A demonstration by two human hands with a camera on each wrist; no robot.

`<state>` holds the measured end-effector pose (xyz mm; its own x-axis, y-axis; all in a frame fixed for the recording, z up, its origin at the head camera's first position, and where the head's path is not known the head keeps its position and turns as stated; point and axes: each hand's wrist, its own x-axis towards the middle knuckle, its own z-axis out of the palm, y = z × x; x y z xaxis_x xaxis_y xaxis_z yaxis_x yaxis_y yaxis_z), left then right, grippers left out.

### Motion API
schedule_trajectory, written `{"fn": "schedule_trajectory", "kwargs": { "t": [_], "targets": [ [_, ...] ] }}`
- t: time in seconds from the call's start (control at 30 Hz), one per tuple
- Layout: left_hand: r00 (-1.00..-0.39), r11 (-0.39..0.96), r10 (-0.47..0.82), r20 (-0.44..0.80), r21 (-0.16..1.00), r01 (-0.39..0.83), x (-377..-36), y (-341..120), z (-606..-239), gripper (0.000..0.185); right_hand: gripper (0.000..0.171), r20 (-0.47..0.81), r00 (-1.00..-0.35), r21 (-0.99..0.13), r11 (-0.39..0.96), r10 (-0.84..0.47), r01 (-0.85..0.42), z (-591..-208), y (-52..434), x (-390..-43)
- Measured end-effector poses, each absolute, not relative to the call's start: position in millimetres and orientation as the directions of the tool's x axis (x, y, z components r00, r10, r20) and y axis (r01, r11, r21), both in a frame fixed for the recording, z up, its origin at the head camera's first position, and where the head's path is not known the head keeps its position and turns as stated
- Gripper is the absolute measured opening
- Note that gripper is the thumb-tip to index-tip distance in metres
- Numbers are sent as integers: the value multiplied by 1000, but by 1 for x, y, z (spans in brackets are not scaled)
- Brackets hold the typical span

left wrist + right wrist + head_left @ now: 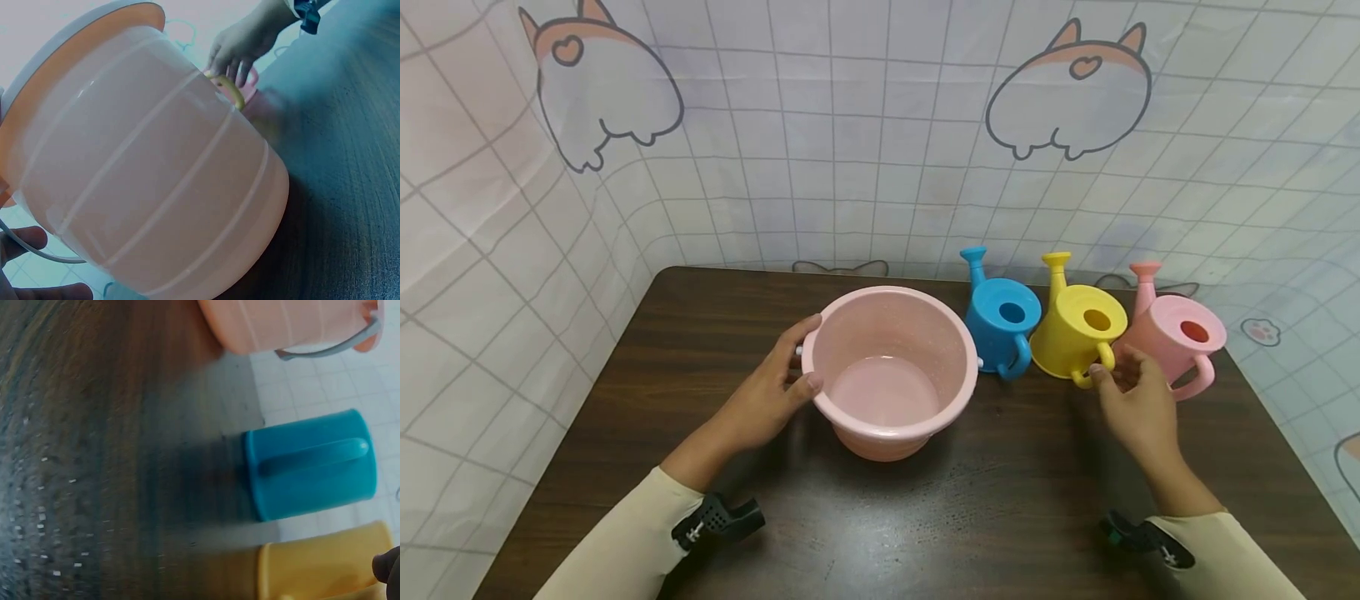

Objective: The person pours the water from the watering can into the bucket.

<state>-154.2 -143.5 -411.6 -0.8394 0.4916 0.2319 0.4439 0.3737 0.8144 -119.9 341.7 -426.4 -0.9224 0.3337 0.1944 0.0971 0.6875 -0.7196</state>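
Note:
A pink plastic bucket (pixel 891 367) stands on the dark wooden table (pixel 700 333), seemingly with a little water in it. My left hand (pixel 790 371) grips its left rim, thumb over the edge and fingers on the outer wall. In the left wrist view the bucket (pixel 156 169) fills the frame. To its right stand a blue watering can (pixel 1000 321), a yellow one (pixel 1078 333) and a pink one (pixel 1176 337). My right hand (pixel 1112 367) is at the yellow can's handle (pixel 1086 367), fingers loosely spread and touching it; the right hand (pixel 234 50) drapes over that handle (pixel 230 90).
A white tiled cloth with cartoon prints (pixel 880 125) walls in the table at the back and sides. The right wrist view shows the blue can (pixel 312 465), the yellow can (pixel 319 565) and the bucket's base (pixel 281 322) over bare tabletop (pixel 94 456).

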Motion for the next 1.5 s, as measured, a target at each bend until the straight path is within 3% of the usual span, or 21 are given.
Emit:
{"fn": "schedule_trajectory", "kwargs": {
  "t": [0.47, 1.07, 1.5],
  "targets": [
    [-841, 384, 492, 226, 810, 442, -153, -143, -409, 82, 39, 208, -901, -704, 698, 381, 133, -446, 342, -125],
    [-838, 378, 490, 241, 807, 453, -152, -145, -409, 81, 25, 439, -783, -609, 787, 440, 101, -458, 342, -128],
    [-840, 393, 489, 234, 801, 452, -154, -145, -411, 79, 25, 477, -752, -629, 774, 455, 69, -451, 350, -129]
  ]
}}
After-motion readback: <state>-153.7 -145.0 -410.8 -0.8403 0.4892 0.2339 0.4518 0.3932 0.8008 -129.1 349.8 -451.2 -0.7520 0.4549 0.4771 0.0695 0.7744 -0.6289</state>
